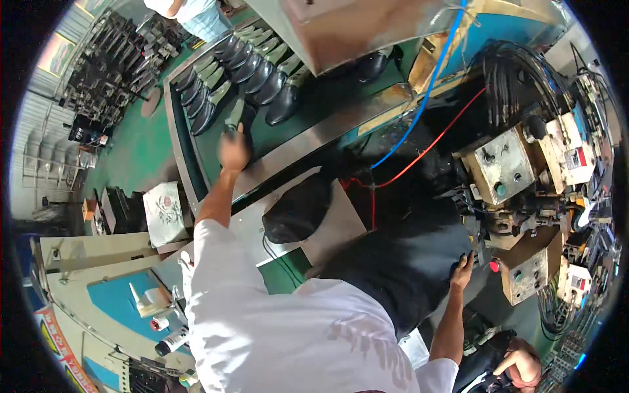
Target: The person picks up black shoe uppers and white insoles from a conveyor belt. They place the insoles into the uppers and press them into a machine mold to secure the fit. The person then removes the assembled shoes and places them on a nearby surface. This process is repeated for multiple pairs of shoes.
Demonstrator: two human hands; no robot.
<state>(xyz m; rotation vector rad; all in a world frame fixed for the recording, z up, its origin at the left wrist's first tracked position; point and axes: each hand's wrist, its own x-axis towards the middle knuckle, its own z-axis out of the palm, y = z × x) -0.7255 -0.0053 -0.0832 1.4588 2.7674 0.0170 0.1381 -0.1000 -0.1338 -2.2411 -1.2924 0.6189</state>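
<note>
My left hand (234, 150) reaches out over the green conveyor belt (327, 98) and grips a black shoe on a pale last (236, 116) at the belt's near edge. Beyond it stand two rows of several more black shoes (262, 72) on lasts. My right hand (462, 270) rests with its fingers spread on the dark front of a machine (406, 255), just left of a red button (495, 266). It holds nothing.
A machine with grey control boxes (503, 167), black hoses and red and blue lines stands at the right. A dark cushion (298, 209) lies on a grey bench. Another person's hand (524, 365) shows at the bottom right. Someone stands beyond the belt (196, 16).
</note>
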